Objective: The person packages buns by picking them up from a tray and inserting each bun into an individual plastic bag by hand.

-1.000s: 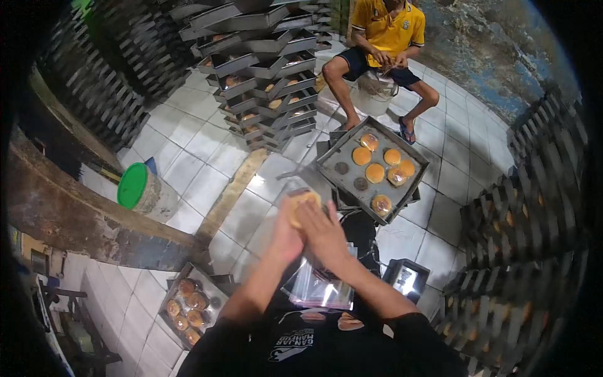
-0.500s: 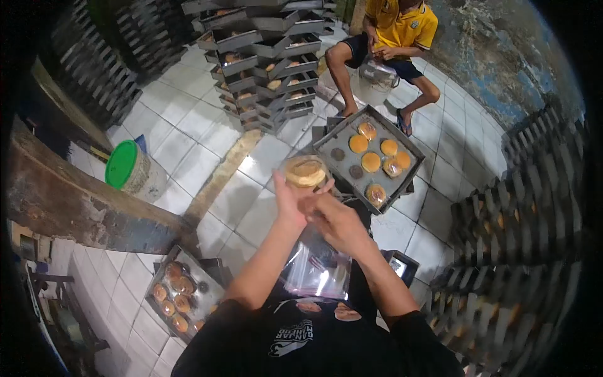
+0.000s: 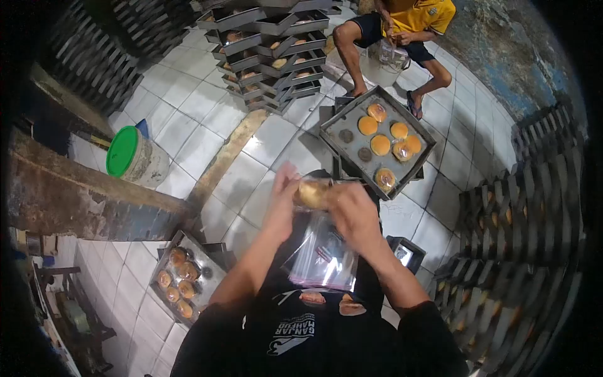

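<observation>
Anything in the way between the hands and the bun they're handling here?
Only what looks like clear plastic wrap around the bun; blur hides the exact contact. Nothing else visible stands between it and the left hand or right hand. The clear bags lie below, not between.

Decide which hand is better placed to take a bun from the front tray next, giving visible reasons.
Probably the right hand: the front tray lies ahead on its side, nearer than to the left hand. Both hands are at one bun, so the right must come free first.
</observation>
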Motion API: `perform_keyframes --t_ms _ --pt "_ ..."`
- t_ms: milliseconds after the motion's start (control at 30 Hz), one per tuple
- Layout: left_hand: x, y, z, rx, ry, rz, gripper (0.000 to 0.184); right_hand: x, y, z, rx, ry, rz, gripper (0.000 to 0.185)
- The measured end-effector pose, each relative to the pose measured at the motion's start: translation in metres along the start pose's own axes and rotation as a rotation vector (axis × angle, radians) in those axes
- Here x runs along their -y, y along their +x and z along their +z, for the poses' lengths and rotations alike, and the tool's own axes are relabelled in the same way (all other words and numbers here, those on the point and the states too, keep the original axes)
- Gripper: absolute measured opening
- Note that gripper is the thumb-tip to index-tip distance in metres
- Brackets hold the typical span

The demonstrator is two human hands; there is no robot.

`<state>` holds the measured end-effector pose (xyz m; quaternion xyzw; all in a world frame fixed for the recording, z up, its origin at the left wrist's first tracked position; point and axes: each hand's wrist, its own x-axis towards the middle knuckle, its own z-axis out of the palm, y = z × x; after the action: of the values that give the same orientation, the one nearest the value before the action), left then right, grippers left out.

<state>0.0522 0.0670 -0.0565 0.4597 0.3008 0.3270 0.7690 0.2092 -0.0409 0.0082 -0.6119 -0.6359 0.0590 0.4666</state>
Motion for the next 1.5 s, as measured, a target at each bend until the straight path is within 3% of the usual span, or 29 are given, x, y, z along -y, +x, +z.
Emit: perform_keyframes --t_ms 33,67,167,300,400,433,467,567,633,667,700,767,800,900,933,967,1033,1100,1167,1233,1300,1367,1400,1467,1500 --pt "0.001 0.011 -0.003 -0.156 -0.026 -0.032 0.047 -0.013 0.007 0.003 0.023 0.042 0.101 0.018" --pt "0.000 0.018 -0.008 0.071 -0.162 -0.039 0.045 -0.022 0.014 0.007 -0.056 0.126 0.288 0.016" --pt "-0.024 0.020 0.017 -0.007 0.164 0.142 0.037 -0.044 0.023 0.004 -0.029 0.024 0.348 0.018" --pt "-0.007 0.048 0.013 -0.142 0.549 0.635 0.026 -0.039 0.030 0.003 0.031 0.014 0.307 0.021" --pt "-0.040 0.036 0.030 -0.197 0.166 0.234 0.027 -0.028 0.048 -0.006 -0.129 0.014 0.194 0.030" --pt "-0.037 0.034 0.029 -0.245 0.190 0.264 0.026 -0.029 0.046 -0.006 -0.193 0.005 0.181 0.034" --pt "-0.035 0.036 0.028 -0.284 0.217 0.290 0.026 -0.045 0.050 -0.006 -0.114 0.193 0.397 0.036" --pt "-0.020 0.043 0.010 -0.426 0.395 0.434 0.024 -0.051 0.048 -0.014 -0.033 0.630 0.746 0.035" --pt "-0.013 0.009 0.005 -0.449 0.494 0.503 0.025 -0.054 0.003 -0.010 0.107 0.613 0.890 0.032" --pt "0.001 -0.006 -0.010 -0.380 0.577 0.389 0.022 -0.067 -0.028 0.002 0.144 0.629 0.908 0.032" --pt "0.009 -0.008 -0.013 -0.357 0.404 0.226 0.022 -0.076 -0.042 0.010 0.176 0.643 0.903 0.032" --pt "0.020 -0.016 -0.018 -0.309 0.058 -0.115 0.021 -0.053 -0.049 0.017 0.164 0.840 1.102 0.030" --pt "0.022 -0.011 -0.020 -0.265 -0.018 -0.092 0.018 -0.043 -0.049 0.018 0.153 0.938 1.206 0.029" --pt "0.023 0.020 -0.016 -0.123 -0.246 -0.042 0.015 -0.046 -0.038 0.013 -0.069 1.050 1.131 0.028" --pt "0.013 0.022 -0.004 -0.107 -0.121 0.030 0.024 -0.063 -0.034 0.011 -0.118 0.979 0.931 0.025" --pt "0.003 0.024 0.007 -0.099 0.002 0.102 0.038 -0.079 -0.025 0.007 -0.129 0.739 0.868 0.024" --pt "0.007 0.008 0.010 -0.025 0.274 0.152 0.049 -0.124 -0.008 0.002 -0.090 0.077 0.468 0.028" --pt "0.012 -0.017 0.011 0.136 0.655 0.286 0.056 -0.164 -0.016 0.012 -0.006 -0.414 0.332 0.035" --pt "0.005 -0.041 0.015 0.269 1.156 0.473 0.057 -0.166 -0.009 0.011 0.144 -0.489 0.343 0.043" --pt "0.021 -0.060 0.004 0.246 1.342 0.520 0.057 -0.123 -0.024 -0.009 0.347 -0.165 0.565 0.050" --pt "0.024 -0.072 -0.003 0.299 1.461 0.597 0.053 -0.094 -0.061 -0.027 0.467 0.172 0.412 0.055" --pt "0.024 -0.075 0.000 0.372 1.494 0.742 0.045 -0.034 -0.058 -0.054 0.534 0.082 0.269 0.061" --pt "0.014 -0.078 0.009 0.348 1.432 0.836 0.046 -0.018 -0.061 -0.062 0.486 0.046 0.236 0.052" --pt "-0.011 -0.085 0.034 0.339 0.744 0.230 0.044 0.000 -0.060 -0.088 0.590 0.053 0.277 0.041" --pt "-0.008 -0.084 0.034 0.410 0.598 0.078 0.039 0.006 -0.061 -0.099 0.649 0.068 0.306 0.037"
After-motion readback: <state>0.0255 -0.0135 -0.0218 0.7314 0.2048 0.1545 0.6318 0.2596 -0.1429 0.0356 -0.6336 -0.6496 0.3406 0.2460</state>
